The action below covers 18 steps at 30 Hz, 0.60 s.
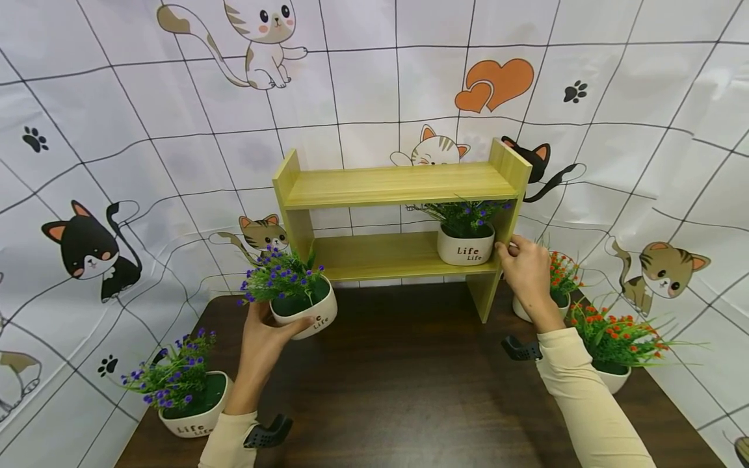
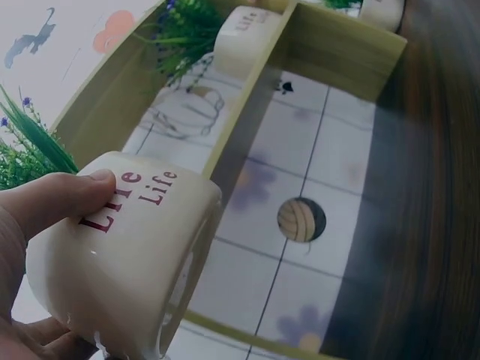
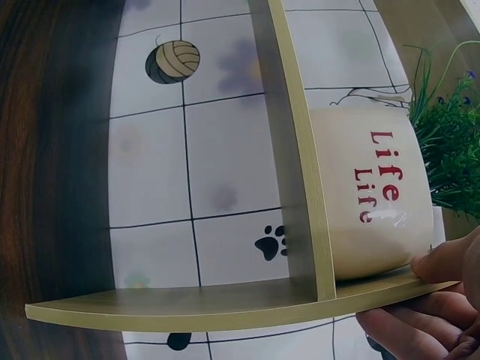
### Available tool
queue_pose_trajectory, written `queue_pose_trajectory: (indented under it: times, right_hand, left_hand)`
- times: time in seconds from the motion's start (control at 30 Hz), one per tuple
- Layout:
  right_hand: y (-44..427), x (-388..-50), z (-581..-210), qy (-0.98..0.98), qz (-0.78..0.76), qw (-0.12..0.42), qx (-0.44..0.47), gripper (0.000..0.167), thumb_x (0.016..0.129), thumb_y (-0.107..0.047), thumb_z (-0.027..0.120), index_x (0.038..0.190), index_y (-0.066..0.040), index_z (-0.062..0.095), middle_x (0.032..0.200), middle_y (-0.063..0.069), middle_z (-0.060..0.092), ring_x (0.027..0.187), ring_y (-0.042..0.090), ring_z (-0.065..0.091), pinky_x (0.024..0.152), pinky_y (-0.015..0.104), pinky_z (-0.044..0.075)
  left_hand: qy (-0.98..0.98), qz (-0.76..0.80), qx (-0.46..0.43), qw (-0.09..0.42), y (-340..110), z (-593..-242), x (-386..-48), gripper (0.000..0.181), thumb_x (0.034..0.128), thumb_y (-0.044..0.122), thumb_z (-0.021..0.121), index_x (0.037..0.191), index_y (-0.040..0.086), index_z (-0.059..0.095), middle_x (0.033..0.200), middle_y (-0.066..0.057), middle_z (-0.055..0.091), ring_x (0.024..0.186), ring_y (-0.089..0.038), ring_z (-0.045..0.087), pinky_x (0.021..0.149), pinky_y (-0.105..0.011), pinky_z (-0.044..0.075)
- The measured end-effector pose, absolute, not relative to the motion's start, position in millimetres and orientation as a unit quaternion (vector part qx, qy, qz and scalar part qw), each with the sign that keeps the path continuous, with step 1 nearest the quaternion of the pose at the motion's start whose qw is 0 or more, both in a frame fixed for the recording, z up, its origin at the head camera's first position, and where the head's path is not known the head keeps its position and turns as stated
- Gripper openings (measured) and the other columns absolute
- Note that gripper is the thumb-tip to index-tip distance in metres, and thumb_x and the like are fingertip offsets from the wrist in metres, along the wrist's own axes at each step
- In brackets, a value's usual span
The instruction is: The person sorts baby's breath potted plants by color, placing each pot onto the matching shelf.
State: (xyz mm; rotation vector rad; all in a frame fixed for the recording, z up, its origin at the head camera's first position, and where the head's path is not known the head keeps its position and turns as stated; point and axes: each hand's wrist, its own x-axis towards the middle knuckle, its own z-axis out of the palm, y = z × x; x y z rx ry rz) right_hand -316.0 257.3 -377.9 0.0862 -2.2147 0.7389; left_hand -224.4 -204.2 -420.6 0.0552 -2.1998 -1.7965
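Observation:
My left hand [image 1: 263, 344] grips a white "Life" flower pot [image 1: 310, 313] with purple flowers, thumb across its lettering. The pot is tilted and held off the table, in front of the left end of a light wooden shelf [image 1: 374, 257]. In the left wrist view the thumb [image 2: 67, 199] lies on the pot's front. My right hand [image 1: 529, 276] pinches the shelf's right side panel [image 3: 225, 319] between thumb and fingers. Another white pot [image 1: 466, 247] with purple flowers stands on the lower board at the right end, close to the right thumb.
A third purple-flowered pot [image 1: 196, 416] stands at the table's left. Two pots with orange-red flowers, the nearer pot [image 1: 613, 377] and the farther pot [image 1: 523, 309], stand at the right. Behind the dark table [image 1: 386, 390] hangs a cat-printed wall covering [image 1: 363, 84].

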Motion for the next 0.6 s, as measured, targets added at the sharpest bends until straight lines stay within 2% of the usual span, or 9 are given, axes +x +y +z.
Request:
queue_pose_trajectory:
  times: [0.13,0.37,0.47,0.6]
  right_hand:
    - [257,-316,-378,-0.873,0.290,0.390,0.033,0.021,0.099,-0.008,0.072,0.104,0.012,0.078,0.057,0.021,0.068,0.037,0.003,0.039,0.043,0.024,0.030]
    - [257,-316,-377,-0.873,0.292,0.388,0.034,0.021,0.099,-0.008,0.073,0.104,0.011,0.078,0.047,0.014,0.060,0.034,-0.005,0.034,0.040,0.023,0.027]
    - [257,-316,-377,-0.874,0.290,0.388,0.035,0.021,0.099,-0.008,0.073,0.103,0.012,0.078,0.043,0.010,0.056,0.033,-0.005,0.034,0.040,0.023,0.028]
    - [257,-316,-377,-0.873,0.286,0.393,0.039,0.019,0.098,-0.007,0.073,0.097,0.011,0.078,0.042,0.010,0.055,0.033,-0.001,0.040,0.040,0.025,0.032]
  left_hand:
    - [-0.775,-0.615,0.015,0.142,-196,-417,-228,0.093,0.0818,0.018,0.094,0.159,0.016,0.042,0.151,-0.010,0.058,0.134,-0.028,0.060,0.087,-0.011,0.051]
    - [-0.763,-0.633,-0.011,0.126,-181,-413,-235,0.088,0.0801,0.019,0.096,0.155,0.014,0.049,0.146,-0.011,0.063,0.136,-0.026,0.061,0.090,-0.013,0.053]
    - [-0.765,-0.633,-0.007,0.115,-176,-410,-237,0.093,0.0799,0.023,0.096,0.158,0.015,0.046,0.148,-0.012,0.062,0.138,-0.027,0.061,0.095,-0.022,0.055]
    - [-0.771,-0.629,-0.001,0.099,-169,-407,-240,0.100,0.0811,0.027,0.095,0.163,0.013,0.039,0.154,-0.016,0.057,0.144,-0.031,0.057,0.107,-0.043,0.055]
